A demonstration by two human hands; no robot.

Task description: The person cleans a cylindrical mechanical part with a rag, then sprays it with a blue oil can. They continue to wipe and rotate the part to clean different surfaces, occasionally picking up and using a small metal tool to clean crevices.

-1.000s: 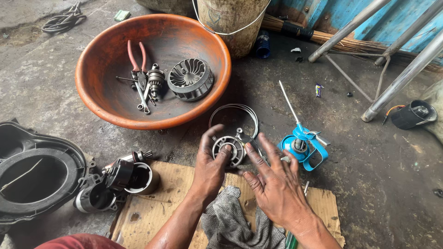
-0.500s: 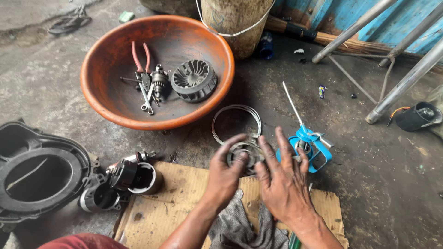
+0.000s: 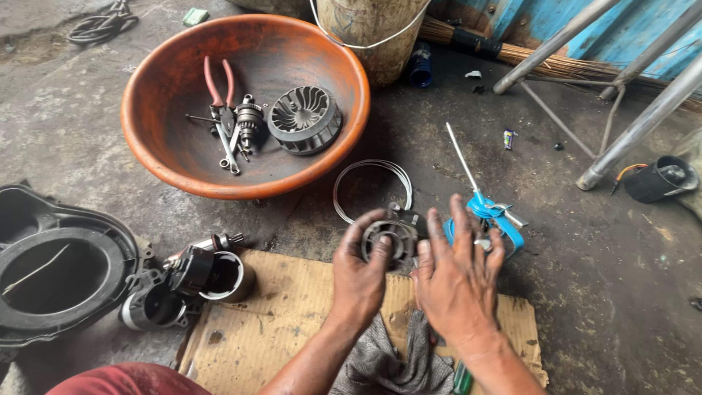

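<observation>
- Left hand (image 3: 360, 274) pinches the round metal housing (image 3: 387, 242) by its rim.
- Right hand (image 3: 457, 278), fingers spread, touches the housing's other side.
- Blue oil can (image 3: 486, 219) stands just beyond the grip.

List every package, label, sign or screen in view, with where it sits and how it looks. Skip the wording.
Small wrapper: on the dark floor right of the orange basin, upright, narrow, blue and yellow, too small to tell more.
Green packet: on the floor at the top edge, left of the bucket, flat and rectangular.
No signs or screens.
</observation>
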